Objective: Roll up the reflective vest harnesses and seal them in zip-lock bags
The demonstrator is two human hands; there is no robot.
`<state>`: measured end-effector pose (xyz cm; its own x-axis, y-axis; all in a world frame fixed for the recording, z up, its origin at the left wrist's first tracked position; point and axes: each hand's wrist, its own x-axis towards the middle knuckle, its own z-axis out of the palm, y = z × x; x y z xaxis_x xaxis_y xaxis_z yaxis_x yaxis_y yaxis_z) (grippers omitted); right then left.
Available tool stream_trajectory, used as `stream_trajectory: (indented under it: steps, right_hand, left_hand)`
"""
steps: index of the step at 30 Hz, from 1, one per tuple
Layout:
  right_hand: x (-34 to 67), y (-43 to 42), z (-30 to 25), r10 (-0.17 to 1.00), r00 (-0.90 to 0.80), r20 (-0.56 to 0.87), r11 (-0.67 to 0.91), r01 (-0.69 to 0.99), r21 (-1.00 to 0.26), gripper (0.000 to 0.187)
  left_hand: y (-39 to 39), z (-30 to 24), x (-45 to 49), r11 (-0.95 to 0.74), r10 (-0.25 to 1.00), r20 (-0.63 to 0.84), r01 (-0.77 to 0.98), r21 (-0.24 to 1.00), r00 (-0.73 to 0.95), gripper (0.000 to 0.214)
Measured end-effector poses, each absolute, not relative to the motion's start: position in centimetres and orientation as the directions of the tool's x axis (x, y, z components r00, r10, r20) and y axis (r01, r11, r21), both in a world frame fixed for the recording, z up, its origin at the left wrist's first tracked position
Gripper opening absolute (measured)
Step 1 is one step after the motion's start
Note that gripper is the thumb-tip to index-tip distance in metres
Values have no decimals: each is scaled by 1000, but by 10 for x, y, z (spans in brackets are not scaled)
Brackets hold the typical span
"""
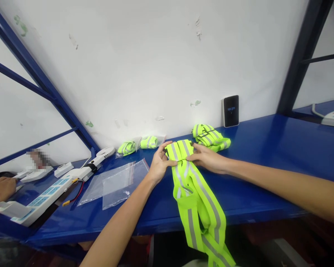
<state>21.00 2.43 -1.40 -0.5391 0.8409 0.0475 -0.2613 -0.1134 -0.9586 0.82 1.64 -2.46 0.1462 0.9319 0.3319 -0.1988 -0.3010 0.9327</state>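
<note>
A neon yellow reflective strap harness [193,207] with grey stripes hangs from both hands over the table's front edge. Its upper end is folded over into a short flat bundle. My left hand [160,163] grips the left side of that fold, thumb in front and fingers behind. On the other side my right hand [204,157] pinches the fold the same way, its thumb near the middle. Just behind my right hand lies another neon reflective strap bundle [208,137], bound with a dark band.
Two bagged neon bundles [127,147] lie against the wall. Clear plastic bags [119,185] are left of my hands, beside a white power strip [47,196] and a small fan [105,152]. A black-faced device [231,111] stands at the back. Another person's hand [1,189] is far left.
</note>
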Motion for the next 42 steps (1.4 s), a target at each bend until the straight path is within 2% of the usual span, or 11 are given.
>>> stream_trajectory:
  steps: [4, 9, 17, 20, 24, 26, 29, 34, 38, 40, 42]
  right_hand:
    - [213, 24, -16, 807, -579, 117, -23, -228, -973, 52]
    - [212, 25, -17, 822, -532, 203, 128, -175, -976, 53]
    - [212, 28, -22, 828, -463, 316, 302, -108, -947, 54]
    - [212, 25, -21, 824, -489, 286, 254, -133, -958, 56]
    - [210, 19, -16, 800, -584, 135, -31, -265, -964, 58]
    - [209, 17, -13, 775, -625, 90, -172, -345, -923, 50]
    - [208, 16, -9, 747, -662, 65, -292, -414, -862, 39]
    - [208, 19, -8, 772, -631, 77, -269, -434, -860, 23]
    - [207, 21, -11, 811, -578, 94, -209, -435, -876, 22]
    - [207, 21, -11, 828, -552, 101, -183, -435, -882, 23]
    - [206, 20, -10, 843, -527, 112, -155, -437, -886, 25]
  left_hand:
    - [13, -24, 10, -293, 931, 325, -188, 937, 168, 78]
    - [8, -23, 15, -271, 923, 306, -169, 948, 235, 76]
    - [5, -21, 20, -325, 933, 333, -80, 942, 137, 67]
    - [7, -22, 18, -368, 924, 373, -60, 928, 87, 63]
    - [10, -23, 14, -403, 913, 403, -27, 915, 58, 58]
    - [11, -23, 12, -426, 904, 425, 5, 905, 40, 55]
    - [11, -23, 11, -471, 882, 470, 53, 880, 30, 50]
    - [8, -22, 8, -526, 844, 519, 22, 850, 134, 27]
    - [6, -21, 8, -512, 841, 503, -7, 859, 201, 10]
    - [6, -20, 10, -490, 861, 484, -2, 872, 156, 17]
    - [7, -19, 12, -444, 892, 445, -34, 895, 83, 42]
